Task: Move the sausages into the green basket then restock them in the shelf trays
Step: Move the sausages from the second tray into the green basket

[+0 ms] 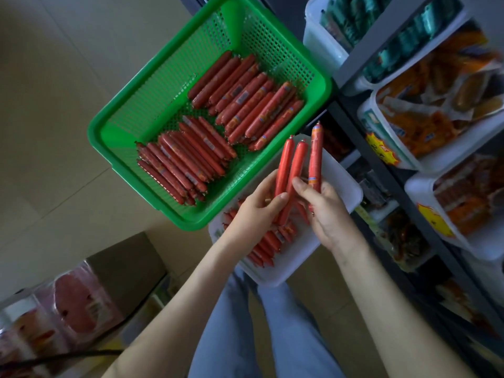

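Fingers (281, 199) of both hands clench three sausages (296, 170) above the white tray (343, 184), just beside the green basket (120, 129); seemingly mid-transfer, next calls for carrying them over its rim.

Pink sliced-meat packs (73, 304) (blurred, labels unreadable) lie stacked beside the beige tiled floor (54, 105); orange snack packets (436, 113) crowd above a yellow price tag (381, 151).

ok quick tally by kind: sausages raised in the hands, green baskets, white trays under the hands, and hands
raised sausages: 3
green basket: 1
white tray: 1
hands: 2 (left hand, right hand)
total: 7
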A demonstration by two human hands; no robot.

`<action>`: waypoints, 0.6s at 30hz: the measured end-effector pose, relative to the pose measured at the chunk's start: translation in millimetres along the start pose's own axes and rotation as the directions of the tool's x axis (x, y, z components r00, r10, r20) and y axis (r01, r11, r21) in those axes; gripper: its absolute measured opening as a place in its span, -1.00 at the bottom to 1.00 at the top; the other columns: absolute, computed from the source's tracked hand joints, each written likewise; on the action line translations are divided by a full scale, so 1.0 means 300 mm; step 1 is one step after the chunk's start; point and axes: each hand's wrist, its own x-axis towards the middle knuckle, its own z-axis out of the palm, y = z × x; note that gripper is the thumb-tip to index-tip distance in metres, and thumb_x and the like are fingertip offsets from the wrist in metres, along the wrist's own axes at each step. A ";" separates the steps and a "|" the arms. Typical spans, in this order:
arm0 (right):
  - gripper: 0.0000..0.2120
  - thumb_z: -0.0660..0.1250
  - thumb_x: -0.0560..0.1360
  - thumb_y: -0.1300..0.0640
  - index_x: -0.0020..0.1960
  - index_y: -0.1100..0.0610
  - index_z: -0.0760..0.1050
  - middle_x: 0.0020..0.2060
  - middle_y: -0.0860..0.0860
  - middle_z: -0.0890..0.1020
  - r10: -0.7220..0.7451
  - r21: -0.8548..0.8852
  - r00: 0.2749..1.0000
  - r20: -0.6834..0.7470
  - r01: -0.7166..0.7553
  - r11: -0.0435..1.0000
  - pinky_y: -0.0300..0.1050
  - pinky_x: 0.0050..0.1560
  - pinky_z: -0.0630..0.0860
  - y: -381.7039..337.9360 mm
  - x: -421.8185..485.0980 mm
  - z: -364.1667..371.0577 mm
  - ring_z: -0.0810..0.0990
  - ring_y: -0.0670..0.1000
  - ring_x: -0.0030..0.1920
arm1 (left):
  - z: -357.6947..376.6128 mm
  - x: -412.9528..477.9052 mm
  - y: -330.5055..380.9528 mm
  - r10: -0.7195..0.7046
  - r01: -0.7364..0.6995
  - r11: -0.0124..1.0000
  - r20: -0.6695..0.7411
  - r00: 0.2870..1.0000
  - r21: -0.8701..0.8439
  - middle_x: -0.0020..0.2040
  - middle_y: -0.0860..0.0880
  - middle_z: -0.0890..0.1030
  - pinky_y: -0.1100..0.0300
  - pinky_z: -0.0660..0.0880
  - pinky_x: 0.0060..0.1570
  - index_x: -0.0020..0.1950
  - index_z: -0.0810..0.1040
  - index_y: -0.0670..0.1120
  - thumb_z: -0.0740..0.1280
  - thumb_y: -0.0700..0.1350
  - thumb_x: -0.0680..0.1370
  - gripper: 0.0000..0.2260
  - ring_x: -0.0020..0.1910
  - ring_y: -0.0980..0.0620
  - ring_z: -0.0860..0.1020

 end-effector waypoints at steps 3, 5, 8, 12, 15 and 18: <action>-0.82 0.17 0.59 0.25 0.13 0.22 0.49 -0.23 0.08 0.70 0.034 -0.002 0.999 0.039 -0.034 0.999 -0.16 -0.30 0.59 0.010 0.013 0.032 0.69 0.05 -0.21 | -0.019 -0.004 -0.010 0.008 -0.008 1.000 0.011 1.000 -0.024 0.17 -0.08 0.61 -0.08 0.54 0.14 0.46 0.25 0.21 0.34 -0.10 0.56 -0.47 0.10 0.00 0.61; -0.81 0.16 0.60 0.22 0.16 0.20 0.46 -0.23 0.07 0.70 0.051 0.010 0.997 0.058 -0.052 0.999 -0.14 -0.32 0.60 0.020 0.024 0.054 0.69 0.05 -0.23 | -0.033 -0.004 -0.016 0.023 -0.023 0.999 0.001 1.000 -0.028 0.20 -0.12 0.60 -0.09 0.49 0.20 0.48 0.23 0.18 0.37 -0.07 0.49 -0.39 0.13 -0.04 0.60; -0.73 0.19 0.55 0.07 0.19 0.15 0.46 -0.14 0.13 0.68 0.059 0.001 0.994 0.097 -0.059 0.998 0.02 -0.12 0.64 0.031 0.050 0.081 0.67 0.13 -0.12 | -0.056 -0.005 -0.019 0.058 -0.059 0.991 -0.012 0.998 -0.124 0.25 -0.21 0.55 -0.01 0.50 0.20 0.49 0.24 0.08 0.35 -0.22 0.54 -0.42 0.10 -0.01 0.59; -0.54 0.19 0.45 -0.10 0.22 0.16 0.46 0.04 0.23 0.61 0.124 -0.059 0.985 0.119 -0.118 0.991 0.12 0.16 0.52 0.042 0.086 0.117 0.61 0.19 0.06 | -0.104 -0.001 -0.022 0.080 -0.080 0.985 -0.005 0.997 -0.153 0.14 -0.06 0.61 0.11 0.52 0.14 0.38 0.25 0.21 0.33 -0.27 0.54 -0.45 0.05 0.09 0.59; -0.66 0.21 0.47 -0.02 0.18 0.11 0.48 0.06 0.15 0.62 0.121 -0.118 0.981 0.150 -0.104 0.988 0.02 0.13 0.54 0.057 0.119 0.154 0.61 0.12 0.06 | -0.159 -0.001 -0.024 0.045 -0.045 0.998 0.007 0.999 -0.033 0.08 0.03 0.63 0.04 0.51 0.18 0.37 0.23 0.32 0.34 -0.18 0.53 -0.43 0.06 0.07 0.60; -0.85 0.20 0.57 0.16 0.09 0.11 0.50 -0.10 0.08 0.63 0.103 -0.162 0.983 0.155 -0.077 0.984 -0.16 -0.11 0.59 0.078 0.151 0.199 0.65 -0.03 -0.13 | -0.234 -0.008 -0.024 -0.011 0.012 0.993 -0.005 1.000 0.114 0.09 -0.04 0.65 -0.07 0.49 0.20 0.38 0.23 0.42 0.31 -0.01 0.51 -0.46 0.07 -0.04 0.63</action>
